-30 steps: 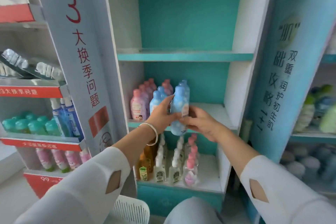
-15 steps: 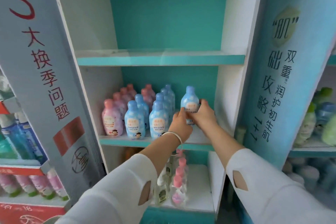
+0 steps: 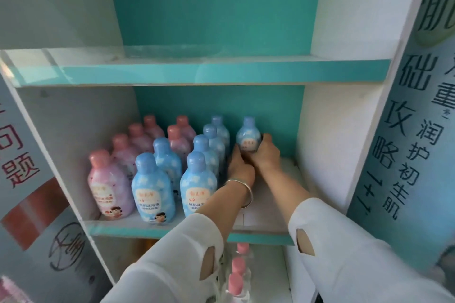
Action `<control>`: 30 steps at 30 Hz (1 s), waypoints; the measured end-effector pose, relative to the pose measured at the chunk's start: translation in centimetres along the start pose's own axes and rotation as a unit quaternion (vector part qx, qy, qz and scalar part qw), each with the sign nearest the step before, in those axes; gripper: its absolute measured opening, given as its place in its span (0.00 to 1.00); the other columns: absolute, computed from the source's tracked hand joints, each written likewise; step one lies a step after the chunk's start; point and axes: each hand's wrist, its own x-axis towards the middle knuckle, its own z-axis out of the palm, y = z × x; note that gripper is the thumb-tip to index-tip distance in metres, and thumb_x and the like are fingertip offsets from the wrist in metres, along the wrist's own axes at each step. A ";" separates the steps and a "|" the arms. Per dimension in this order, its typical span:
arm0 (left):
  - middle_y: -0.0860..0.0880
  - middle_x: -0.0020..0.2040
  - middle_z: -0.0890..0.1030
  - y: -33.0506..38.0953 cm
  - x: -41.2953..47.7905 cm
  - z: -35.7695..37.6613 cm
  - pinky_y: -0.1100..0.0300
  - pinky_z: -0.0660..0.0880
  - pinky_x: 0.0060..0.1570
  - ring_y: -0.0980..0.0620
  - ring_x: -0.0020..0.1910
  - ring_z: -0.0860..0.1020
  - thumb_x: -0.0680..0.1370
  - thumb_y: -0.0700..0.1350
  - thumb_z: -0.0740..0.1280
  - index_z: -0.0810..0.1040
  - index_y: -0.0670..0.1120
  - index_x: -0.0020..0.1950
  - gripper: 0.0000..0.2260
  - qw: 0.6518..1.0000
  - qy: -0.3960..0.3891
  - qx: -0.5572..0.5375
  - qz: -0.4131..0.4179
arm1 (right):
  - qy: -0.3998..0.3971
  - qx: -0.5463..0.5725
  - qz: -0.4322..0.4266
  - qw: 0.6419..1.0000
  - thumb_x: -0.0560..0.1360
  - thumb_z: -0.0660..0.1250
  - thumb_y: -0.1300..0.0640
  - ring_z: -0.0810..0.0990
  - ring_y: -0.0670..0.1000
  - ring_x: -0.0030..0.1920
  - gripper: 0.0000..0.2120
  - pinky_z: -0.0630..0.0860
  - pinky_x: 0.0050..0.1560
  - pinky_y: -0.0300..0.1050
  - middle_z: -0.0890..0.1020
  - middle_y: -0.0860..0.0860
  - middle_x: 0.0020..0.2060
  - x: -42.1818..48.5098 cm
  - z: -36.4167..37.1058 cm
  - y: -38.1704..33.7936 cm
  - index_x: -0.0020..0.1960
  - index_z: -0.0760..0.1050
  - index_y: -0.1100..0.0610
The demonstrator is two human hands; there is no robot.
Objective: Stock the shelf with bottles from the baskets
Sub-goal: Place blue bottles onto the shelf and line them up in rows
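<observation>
Teal-backed middle shelf (image 3: 268, 206); a blue bottle (image 3: 248, 136) held upright near its back edge, right of the filled rows.
Right hand (image 3: 267, 155) curls round the bottle's right side; left hand (image 3: 240, 167), silver bangle (image 3: 242, 190) at the wrist, lies against its lower left, though I cannot tell whether those fingers wrap it; its base is hidden; blue rows (image 3: 198, 179) stand just beside it, pink rows (image 3: 108, 184) toward the left wall; placing looks nearly done; next, I judge, both hands must let go without knocking the neighbours, then fetch another bottle.
</observation>
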 end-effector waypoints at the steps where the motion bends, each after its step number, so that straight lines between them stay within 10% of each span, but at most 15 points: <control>1: 0.48 0.56 0.79 -0.7 0.4 0.4 0.60 0.69 0.63 0.50 0.58 0.76 0.80 0.54 0.54 0.76 0.51 0.55 0.13 1.000 -0.005 0.001 -0.001 | -0.001 0.001 0.000 1.000 0.69 0.74 0.51 0.78 0.60 0.57 0.26 0.72 0.52 0.47 0.79 0.59 0.56 0.1 0.1 0.2 0.59 0.67 0.61; 8: 0.46 0.68 0.71 1.1 -2.5 -1.8 0.51 0.63 0.70 0.46 0.67 0.69 0.76 0.36 0.57 0.63 0.49 0.71 0.24 0.996 -0.080 0.029 0.008 | -0.044 -0.012 0.010 0.999 0.70 0.71 0.53 0.74 0.60 0.62 0.27 0.72 0.57 0.48 0.76 0.60 0.60 -0.7 -0.2 0.1 0.66 0.67 0.60; 13: 0.45 0.55 0.76 3.4 -6.9 -5.2 0.71 0.69 0.52 0.46 0.57 0.73 0.77 0.34 0.58 0.67 0.42 0.69 0.20 0.996 -0.068 0.016 0.060 | -0.018 -0.018 -0.002 1.000 0.74 0.67 0.57 0.75 0.60 0.61 0.22 0.70 0.56 0.45 0.75 0.61 0.61 -4.8 -2.4 -0.7 0.66 0.69 0.60; 19: 0.46 0.47 0.79 3.6 -13.8 -11.1 0.66 0.68 0.43 0.51 0.45 0.74 0.78 0.37 0.61 0.78 0.40 0.54 0.09 0.989 -0.034 0.007 0.143 | -0.005 0.011 -0.107 0.994 0.77 0.62 0.57 0.79 0.58 0.51 0.10 0.71 0.46 0.46 0.83 0.59 0.49 -13.0 -3.8 -2.4 0.51 0.80 0.60; 24: 0.48 0.31 0.78 0.5 -18.3 -18.3 0.62 0.74 0.36 0.51 0.30 0.76 0.78 0.43 0.62 0.78 0.44 0.47 0.06 0.993 0.002 0.039 0.114 | -0.173 0.003 -0.101 0.980 0.76 0.62 0.60 0.73 0.53 0.31 0.11 0.66 0.30 0.38 0.78 0.53 0.32 -20.1 -1.7 -4.4 0.36 0.73 0.51; 30: 0.46 0.36 0.82 -7.5 -22.2 -28.0 0.52 0.80 0.48 0.47 0.36 0.81 0.78 0.45 0.62 0.77 0.50 0.48 0.05 0.983 0.062 0.164 0.049 | -0.392 -0.119 -0.109 0.906 0.79 0.61 0.54 0.79 0.49 0.38 0.05 0.73 0.35 0.38 0.80 0.52 0.44 -27.2 3.8 -6.3 0.50 0.75 0.54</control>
